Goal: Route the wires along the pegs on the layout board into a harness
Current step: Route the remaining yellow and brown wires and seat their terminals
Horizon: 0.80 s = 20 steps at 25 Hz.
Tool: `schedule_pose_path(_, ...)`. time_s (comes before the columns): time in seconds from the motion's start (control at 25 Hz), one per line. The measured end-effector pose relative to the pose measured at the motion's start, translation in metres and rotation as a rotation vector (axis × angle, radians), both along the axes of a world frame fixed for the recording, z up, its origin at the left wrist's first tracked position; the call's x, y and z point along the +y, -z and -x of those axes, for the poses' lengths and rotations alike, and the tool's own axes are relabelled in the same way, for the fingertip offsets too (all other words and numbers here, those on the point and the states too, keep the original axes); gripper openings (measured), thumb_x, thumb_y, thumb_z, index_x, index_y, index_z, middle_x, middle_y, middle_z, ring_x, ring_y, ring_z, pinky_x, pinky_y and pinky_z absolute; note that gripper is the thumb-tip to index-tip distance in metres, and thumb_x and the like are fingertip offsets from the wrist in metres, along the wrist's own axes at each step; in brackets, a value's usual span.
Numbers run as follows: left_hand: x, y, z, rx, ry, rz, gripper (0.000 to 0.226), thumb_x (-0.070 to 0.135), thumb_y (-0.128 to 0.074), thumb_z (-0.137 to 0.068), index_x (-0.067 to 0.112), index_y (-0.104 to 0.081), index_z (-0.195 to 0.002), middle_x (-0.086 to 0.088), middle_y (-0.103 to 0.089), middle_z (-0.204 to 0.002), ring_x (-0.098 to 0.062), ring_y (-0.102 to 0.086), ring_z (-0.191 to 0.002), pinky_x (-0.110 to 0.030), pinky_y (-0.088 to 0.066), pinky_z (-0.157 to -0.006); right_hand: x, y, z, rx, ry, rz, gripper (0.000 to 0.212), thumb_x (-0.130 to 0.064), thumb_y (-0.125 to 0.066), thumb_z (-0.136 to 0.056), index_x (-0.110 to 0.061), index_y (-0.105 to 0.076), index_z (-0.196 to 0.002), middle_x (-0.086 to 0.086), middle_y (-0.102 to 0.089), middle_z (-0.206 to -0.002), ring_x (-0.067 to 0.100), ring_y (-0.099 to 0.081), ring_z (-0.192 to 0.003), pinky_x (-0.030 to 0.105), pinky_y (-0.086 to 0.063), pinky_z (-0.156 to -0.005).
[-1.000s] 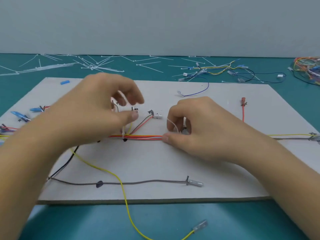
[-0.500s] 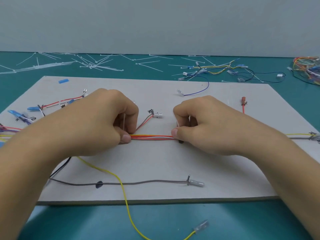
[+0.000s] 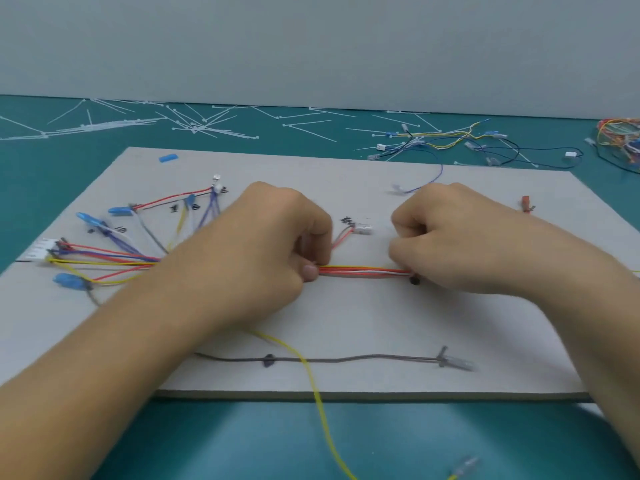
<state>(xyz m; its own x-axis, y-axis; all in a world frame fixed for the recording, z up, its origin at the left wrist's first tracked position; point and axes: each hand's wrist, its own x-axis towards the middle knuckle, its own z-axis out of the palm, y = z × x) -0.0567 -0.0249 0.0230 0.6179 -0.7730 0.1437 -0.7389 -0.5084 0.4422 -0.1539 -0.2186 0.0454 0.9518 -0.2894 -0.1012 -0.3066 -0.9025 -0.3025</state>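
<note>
- Left hand (image 3: 263, 251): grip clamped, thumb and curled fingers pinching the left end of the exposed wire bundle (image 3: 363, 271).
- Right hand (image 3: 450, 244): grip clamped likewise on the bundle's right end, just beside a black peg (image 3: 413, 280).
- Wire bundle: red, orange, white and yellow strands, drawn straight and close together between the two hands, lying mid-board on the layout board (image 3: 381, 323).
- Done, by judgement: branches at the left fan out (image 3: 114, 258) to a white plug (image 3: 43, 252) and blue terminals (image 3: 69, 281). A short red-and-grey branch reaches a small white connector (image 3: 362, 229). A grey wire (image 3: 346, 359) lies along the near part of the board.
- Left, by judgement: a yellow wire (image 3: 318, 403) trails off the near edge, unrouted. No tie can be made out on the trunk between the hands. The task looks past halfway, not finished.
- Surface: pale grey board on a teal counter (image 3: 52, 161).
- Counter, far side: scattered white cable ties (image 3: 194, 126), loose spare wires (image 3: 450, 140), a coloured tangle (image 3: 620, 136) at the right edge.
- Room: plain grey wall (image 3: 311, 46) behind. Nothing else is visible.
</note>
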Motion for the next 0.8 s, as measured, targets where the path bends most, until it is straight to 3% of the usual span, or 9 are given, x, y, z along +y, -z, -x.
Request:
schedule_pose_path(0.12,-0.018,0.007,0.014,0.014,0.107,0.108,0.022,0.000,-0.079,-0.077,0.021,-0.075,-0.081,0.008,-0.064,-0.074,-0.005,-0.059,-0.070,-0.025,-0.048,-0.066,-0.020,-0.010,0.007,0.110,0.072,0.011,0.024,-0.020,-0.061,-0.075,-0.015,-0.048,-0.056,-0.004,-0.042,-0.045,0.016,-0.037,-0.046,0.025,-0.031,-0.045)
schedule_pose_path(0.24,-0.019,0.007,0.012,0.021,0.152,0.173,0.013,0.006,-0.080,-0.082,0.017,-0.076,-0.087,0.008,-0.067,-0.077,-0.008,-0.062,-0.070,-0.025,-0.050,-0.068,-0.028,-0.013,0.008,0.167,0.110,0.002,0.022,-0.018,-0.063,-0.074,-0.014,-0.052,-0.055,-0.004,-0.046,-0.046,0.019,-0.042,-0.051,0.031,-0.036,-0.055)
schedule_pose_path(0.36,-0.007,-0.001,0.005,0.040,0.139,0.301,0.007,0.015,-0.077,-0.087,0.021,-0.076,-0.085,0.011,-0.070,-0.078,-0.010,-0.068,-0.072,-0.030,-0.054,-0.069,-0.030,-0.010,0.008,0.147,0.110,0.044,0.017,-0.021,-0.061,-0.075,-0.016,-0.055,-0.060,-0.005,-0.048,-0.046,0.022,-0.046,-0.053,0.025,-0.037,-0.047)
schedule_pose_path(0.52,0.011,-0.017,-0.011,0.029,0.039,0.375,0.005,0.029,-0.071,-0.083,0.027,-0.075,-0.084,0.016,-0.071,-0.078,-0.007,-0.068,-0.077,-0.029,-0.053,-0.067,-0.031,-0.009,0.006,-0.001,0.072,0.074,0.015,-0.028,-0.059,-0.080,-0.019,-0.060,-0.069,-0.004,-0.064,-0.062,0.015,-0.056,-0.056,0.032,-0.046,-0.058)
schedule_pose_path(0.64,0.018,-0.019,-0.020,0.033,-0.002,0.348,0.006,0.034,-0.078,-0.084,0.032,-0.074,-0.089,0.016,-0.069,-0.082,-0.006,-0.066,-0.082,-0.030,-0.054,-0.073,-0.022,-0.008,0.005,-0.178,0.023,-0.012,0.008,-0.030,-0.062,-0.081,-0.027,-0.067,-0.075,-0.029,-0.064,-0.075,-0.004,-0.059,-0.065,0.025,-0.043,-0.055)
schedule_pose_path(0.8,0.016,-0.022,-0.011,-0.083,0.086,0.368,0.010,0.034,-0.077,-0.080,0.033,-0.071,-0.088,0.012,-0.061,-0.084,-0.012,-0.055,-0.085,-0.015,-0.038,-0.072,-0.017,-0.003,0.004,-0.326,-0.015,-0.064,0.005,-0.026,-0.066,-0.082,-0.029,-0.068,-0.080,-0.016,-0.065,-0.076,0.000,-0.059,-0.077,0.025,-0.047,-0.063)
